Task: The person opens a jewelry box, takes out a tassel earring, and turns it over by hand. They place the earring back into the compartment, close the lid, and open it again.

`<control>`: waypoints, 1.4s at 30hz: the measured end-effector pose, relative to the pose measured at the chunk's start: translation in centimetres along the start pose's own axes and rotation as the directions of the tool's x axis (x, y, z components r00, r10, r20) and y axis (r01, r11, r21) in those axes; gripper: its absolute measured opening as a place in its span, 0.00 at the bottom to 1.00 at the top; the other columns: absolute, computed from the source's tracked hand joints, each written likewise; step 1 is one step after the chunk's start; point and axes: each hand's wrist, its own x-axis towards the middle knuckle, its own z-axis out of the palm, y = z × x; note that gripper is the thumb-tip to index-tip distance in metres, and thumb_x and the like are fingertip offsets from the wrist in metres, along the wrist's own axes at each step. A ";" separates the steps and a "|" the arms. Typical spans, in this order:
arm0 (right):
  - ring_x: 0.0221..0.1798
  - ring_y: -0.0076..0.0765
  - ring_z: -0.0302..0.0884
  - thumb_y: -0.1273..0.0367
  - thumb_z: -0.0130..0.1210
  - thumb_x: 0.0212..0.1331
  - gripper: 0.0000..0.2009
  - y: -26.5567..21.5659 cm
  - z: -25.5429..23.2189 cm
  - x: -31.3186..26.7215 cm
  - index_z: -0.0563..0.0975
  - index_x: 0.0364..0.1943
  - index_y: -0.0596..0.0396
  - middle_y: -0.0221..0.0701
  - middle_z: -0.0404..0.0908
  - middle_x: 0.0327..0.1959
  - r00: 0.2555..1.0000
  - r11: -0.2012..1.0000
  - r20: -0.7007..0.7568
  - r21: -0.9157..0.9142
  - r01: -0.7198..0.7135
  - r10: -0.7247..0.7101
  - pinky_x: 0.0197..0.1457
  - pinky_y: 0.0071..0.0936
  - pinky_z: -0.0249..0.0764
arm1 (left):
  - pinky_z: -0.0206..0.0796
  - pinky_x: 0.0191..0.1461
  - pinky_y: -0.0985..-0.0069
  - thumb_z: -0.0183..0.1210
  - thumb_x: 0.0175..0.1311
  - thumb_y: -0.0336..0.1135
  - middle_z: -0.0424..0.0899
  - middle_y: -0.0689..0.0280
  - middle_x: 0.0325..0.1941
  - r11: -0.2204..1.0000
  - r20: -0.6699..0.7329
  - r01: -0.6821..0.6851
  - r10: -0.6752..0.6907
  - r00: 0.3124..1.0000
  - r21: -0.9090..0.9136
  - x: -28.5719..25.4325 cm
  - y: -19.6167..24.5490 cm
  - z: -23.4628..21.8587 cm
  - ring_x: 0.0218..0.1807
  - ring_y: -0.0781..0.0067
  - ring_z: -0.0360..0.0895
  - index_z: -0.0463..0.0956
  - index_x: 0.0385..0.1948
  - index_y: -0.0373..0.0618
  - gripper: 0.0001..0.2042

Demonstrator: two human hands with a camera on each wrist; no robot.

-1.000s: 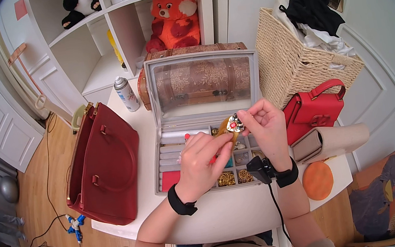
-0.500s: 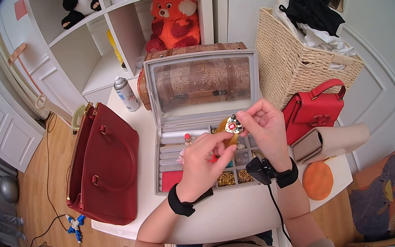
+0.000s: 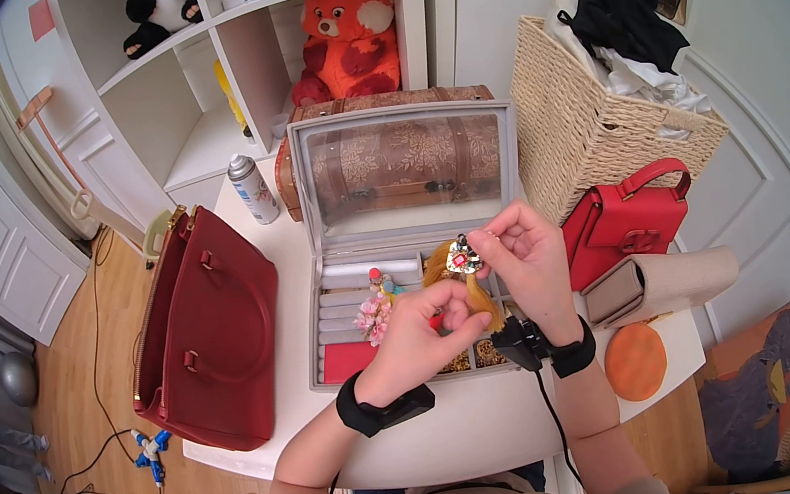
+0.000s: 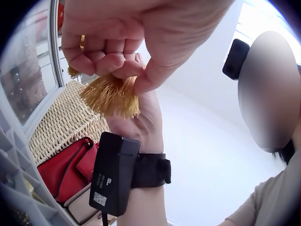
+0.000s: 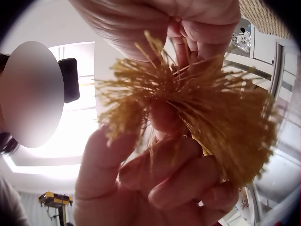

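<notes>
A jewelled ornament (image 3: 462, 258) with a red stone and a gold tassel (image 3: 483, 303) is held up over the open jewellery box (image 3: 319, 364). My right hand (image 3: 531, 266) pinches the ornament's edge between thumb and fingers. My left hand (image 3: 418, 338) pinches strands of the tassel (image 4: 113, 94), its fingers curled, as the left wrist view shows. In the right wrist view the tassel (image 5: 230, 122) spreads widely around the left hand's fingertips. Pink flowers (image 3: 375, 319) and a red-tipped piece (image 3: 376, 275) lie in the box left of the hands.
A dark red handbag (image 3: 225, 331) stands left of the box, a spray can (image 3: 253, 188) behind it. To the right are a red bag (image 3: 615, 231), a beige purse (image 3: 673, 282), an orange disc (image 3: 635, 362) and a wicker basket (image 3: 589, 119). A brown chest (image 3: 383, 158) sits behind the lid.
The left hand has moved slightly down, and its fingers are more curled. The ornament has shifted a little down and left, and more of the tassel and the pink flowers shows.
</notes>
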 end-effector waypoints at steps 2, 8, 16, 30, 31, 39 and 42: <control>0.29 0.15 0.74 0.74 0.57 0.57 0.08 0.0 -0.1 0.0 0.68 0.30 0.59 0.30 0.77 0.28 1.000 1.000 -0.006 -0.006 0.002 -0.002 0.28 0.12 0.72 | 0.57 0.26 0.86 0.62 0.52 0.27 0.65 0.74 0.16 0.962 0.111 -0.168 0.147 0.983 0.214 0.0 0.0 -0.1 0.20 0.86 0.62 0.73 0.25 0.40 0.05; 0.28 0.14 0.73 0.74 0.57 0.57 0.07 -0.2 -0.3 0.2 0.68 0.30 0.59 0.28 0.75 0.27 0.999 0.999 -0.033 -0.027 0.017 -0.018 0.27 0.11 0.72 | 0.57 0.23 0.83 0.61 0.48 0.26 0.66 0.71 0.14 0.905 -0.087 -0.287 0.328 0.941 0.312 -0.3 0.1 0.1 0.17 0.81 0.64 0.73 0.25 0.40 0.05; 0.28 0.14 0.73 0.75 0.56 0.57 0.07 -0.4 -0.3 0.3 0.68 0.29 0.59 0.29 0.76 0.26 0.998 0.999 -0.061 -0.036 0.030 -0.032 0.26 0.11 0.72 | 0.58 0.24 0.80 0.60 0.44 0.25 0.65 0.70 0.12 0.858 -0.207 -0.301 0.412 0.888 0.417 -0.2 0.6 -0.7 0.17 0.79 0.65 0.73 0.33 0.40 0.12; 0.29 0.14 0.74 0.74 0.56 0.57 0.07 -0.2 -0.3 0.3 0.68 0.29 0.58 0.28 0.76 0.27 0.997 0.998 -0.060 -0.038 0.041 -0.044 0.27 0.10 0.73 | 0.60 0.25 0.77 0.60 0.47 0.27 0.67 0.68 0.12 0.845 -0.073 -0.321 0.387 0.919 0.428 0.0 -0.3 -0.1 0.16 0.75 0.66 0.73 0.45 0.36 0.19; 0.29 0.13 0.74 0.74 0.56 0.57 0.07 -0.3 -0.2 0.3 0.69 0.29 0.58 0.28 0.76 0.27 0.997 0.998 -0.063 -0.045 0.044 -0.047 0.27 0.10 0.72 | 0.60 0.25 0.77 0.60 0.47 0.27 0.67 0.68 0.12 0.845 -0.073 -0.321 0.386 0.919 0.428 0.0 0.0 -0.1 0.16 0.75 0.66 0.73 0.45 0.36 0.19; 0.28 0.11 0.71 0.73 0.57 0.57 0.07 -0.7 -0.3 0.0 0.70 0.29 0.58 0.25 0.75 0.26 0.998 0.996 -0.063 -0.092 0.015 -0.021 0.28 0.09 0.68 | 0.63 0.24 0.66 0.56 0.54 0.36 0.70 0.60 0.12 0.769 0.231 -0.225 0.103 0.967 0.598 0.3 -0.6 -0.8 0.17 0.56 0.72 0.71 0.26 0.38 0.10; 0.26 0.11 0.69 0.73 0.58 0.56 0.06 -0.3 -0.3 0.2 0.71 0.30 0.58 0.24 0.75 0.26 0.996 0.991 -0.073 -0.130 0.045 -0.055 0.27 0.10 0.66 | 0.65 0.25 0.66 0.55 0.54 0.33 0.73 0.59 0.14 0.763 0.165 -0.101 -0.009 0.986 0.639 0.2 -0.6 -1.1 0.19 0.56 0.73 0.71 0.25 0.38 0.08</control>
